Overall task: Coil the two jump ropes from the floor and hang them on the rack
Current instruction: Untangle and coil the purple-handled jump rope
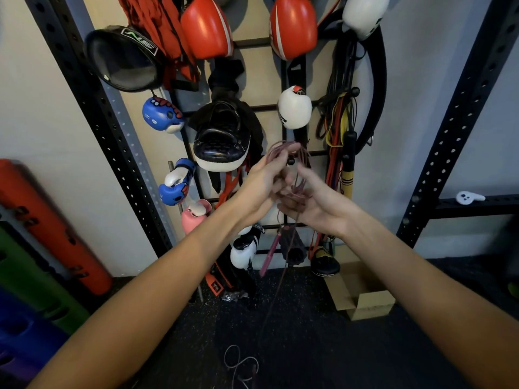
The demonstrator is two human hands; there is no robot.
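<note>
A thin pink jump rope (292, 192) is looped into a coil between both hands, in front of the black wall rack (283, 108). My left hand (261, 181) pinches the top loops near a black rack peg (290, 161). My right hand (311, 200) cups the lower loops, fingers partly curled. One pink handle (269, 256) dangles below, and a strand (276, 293) trails down to the floor. A second thin rope (238, 366) lies in loose curls on the dark floor near the bottom edge.
The rack holds red, white, blue and pink boxing gloves, a black focus pad (222, 138) and coloured bands (337, 122). Black perforated uprights (118, 141) flank it. Coloured foam rollers (53, 234) lean at left. A cardboard box (362, 293) sits on the floor at right.
</note>
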